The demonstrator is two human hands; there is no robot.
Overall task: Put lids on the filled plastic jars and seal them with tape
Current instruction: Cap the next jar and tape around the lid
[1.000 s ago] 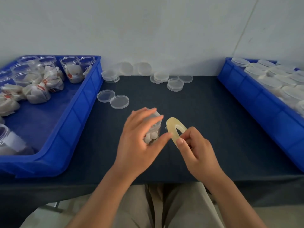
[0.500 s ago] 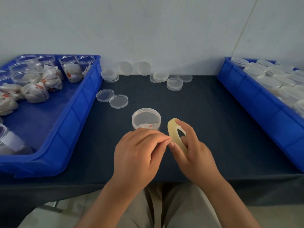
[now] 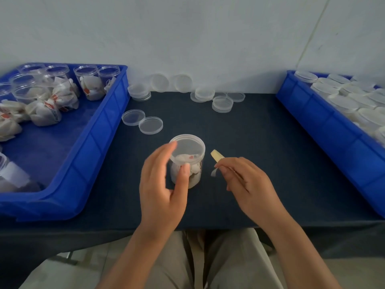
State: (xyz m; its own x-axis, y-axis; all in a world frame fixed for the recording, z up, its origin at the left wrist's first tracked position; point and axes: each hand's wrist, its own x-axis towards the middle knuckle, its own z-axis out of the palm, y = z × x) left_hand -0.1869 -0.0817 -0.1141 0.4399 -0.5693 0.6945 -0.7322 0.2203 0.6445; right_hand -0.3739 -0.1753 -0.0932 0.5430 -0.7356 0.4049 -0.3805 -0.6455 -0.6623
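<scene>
Behind the jar (image 3: pixel 194 173) lie loose lids (image 3: pixel 151 125).

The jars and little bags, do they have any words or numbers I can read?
None can be read.
The packets in the left bin bear red marks, too blurred to read.
The lidded jar shows a red speck inside, also unreadable.

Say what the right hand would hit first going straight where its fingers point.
Probably the lidded jar that the left hand holds; the right hand, pinching the tape roll, points left at it. Depth is unclear.
</scene>
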